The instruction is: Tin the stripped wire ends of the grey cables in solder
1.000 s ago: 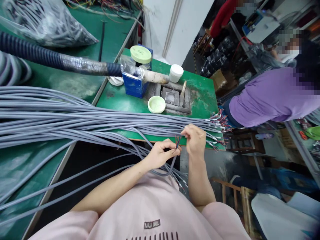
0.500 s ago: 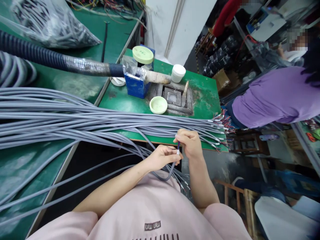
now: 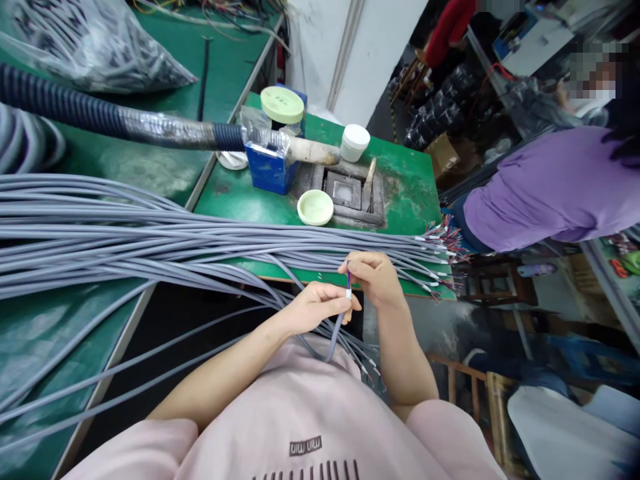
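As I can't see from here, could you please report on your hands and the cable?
Left hand gripping cable by its white band. Right hand pinching wires at its end. Bundle on the bench, just beyond both hands.

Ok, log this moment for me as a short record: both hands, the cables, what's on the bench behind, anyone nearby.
Left hand: holding one grey cable near its white band
Right hand: pinching the thin wires from that cable's end
Grey cable bundle: across the green bench, wire ends at picture right
Behind bundle: pale green dish, blue box, white tub
Nearby: person in purple shirt, picture right
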The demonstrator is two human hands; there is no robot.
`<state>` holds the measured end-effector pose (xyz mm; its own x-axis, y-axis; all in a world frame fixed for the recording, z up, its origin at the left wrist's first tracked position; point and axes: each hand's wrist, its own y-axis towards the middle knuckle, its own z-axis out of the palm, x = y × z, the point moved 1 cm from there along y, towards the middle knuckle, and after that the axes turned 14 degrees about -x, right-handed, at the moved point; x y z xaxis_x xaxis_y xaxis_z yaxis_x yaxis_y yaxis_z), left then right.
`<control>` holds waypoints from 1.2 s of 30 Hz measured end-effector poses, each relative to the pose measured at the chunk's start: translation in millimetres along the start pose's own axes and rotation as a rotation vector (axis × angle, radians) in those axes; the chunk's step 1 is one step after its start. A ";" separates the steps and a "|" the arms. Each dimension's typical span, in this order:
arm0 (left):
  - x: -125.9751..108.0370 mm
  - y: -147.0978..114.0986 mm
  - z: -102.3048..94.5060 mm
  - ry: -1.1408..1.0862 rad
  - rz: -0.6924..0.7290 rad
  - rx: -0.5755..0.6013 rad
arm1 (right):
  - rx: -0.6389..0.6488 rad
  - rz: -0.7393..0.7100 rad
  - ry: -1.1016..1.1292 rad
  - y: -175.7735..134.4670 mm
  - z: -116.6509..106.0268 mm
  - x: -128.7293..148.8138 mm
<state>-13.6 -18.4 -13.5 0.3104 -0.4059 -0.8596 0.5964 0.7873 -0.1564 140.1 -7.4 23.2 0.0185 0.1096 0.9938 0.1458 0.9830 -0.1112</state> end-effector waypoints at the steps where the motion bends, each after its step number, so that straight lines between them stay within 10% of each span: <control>1: 0.7 -0.1 -0.3 0.003 0.012 -0.026 | -0.046 -0.025 0.011 -0.2 2.9 -0.4; 7: 6.8 2.4 -12.2 -0.063 0.143 -0.264 | -0.311 -0.262 -0.014 -7.6 12.5 -6.5; 22: 6.7 1.5 -5.4 0.006 0.070 -0.199 | -0.125 -0.044 -0.072 0.6 18.7 6.5; 36: 9.8 1.5 -0.6 0.335 0.386 -0.298 | -0.444 -0.172 0.202 22.7 15.2 -1.1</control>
<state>-10.1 -20.9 -22.5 0.1838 0.0663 -0.9807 0.2377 0.9651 0.1098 128.4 17.1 19.6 0.1421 -0.1216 0.9824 0.5683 0.8226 0.0196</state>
